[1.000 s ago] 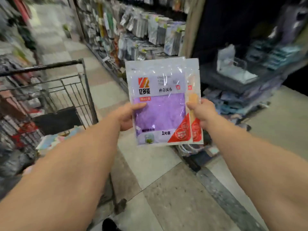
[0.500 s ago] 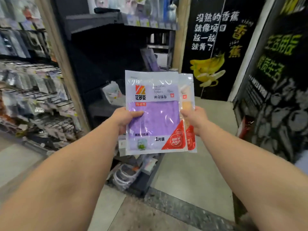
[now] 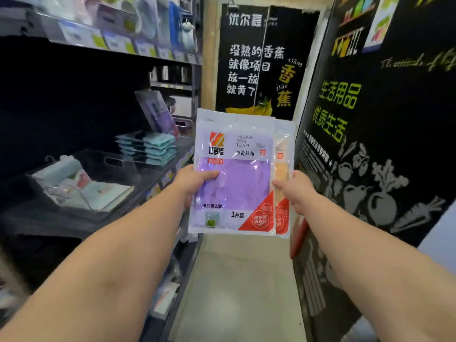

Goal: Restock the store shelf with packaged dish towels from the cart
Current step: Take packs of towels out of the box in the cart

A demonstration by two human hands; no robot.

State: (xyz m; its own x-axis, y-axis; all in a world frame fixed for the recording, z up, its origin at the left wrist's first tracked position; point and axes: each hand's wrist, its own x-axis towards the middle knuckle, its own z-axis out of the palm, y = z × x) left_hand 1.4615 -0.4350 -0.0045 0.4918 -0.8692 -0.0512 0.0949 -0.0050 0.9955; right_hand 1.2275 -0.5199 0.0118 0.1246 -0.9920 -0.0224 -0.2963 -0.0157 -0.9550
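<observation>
I hold two packaged dish towels upright in front of me. The purple dish towel pack is in front, and an orange dish towel pack peeks out behind its right edge. My left hand grips the left edge of the purple pack, thumb on its face. My right hand pinches the right edge of the packs. The dark store shelf stands to my left, level with the packs. The cart is out of view.
On the shelf sit a stack of teal packs, a clear bin with light packs, and a leaning purple pack. A black wall with vegetable drawings closes the right side. A narrow floor strip runs between them.
My view has swung right, away from the cart and aisle, and closed in on the dark shelf. Both hands keep the same grip on the two packs.
</observation>
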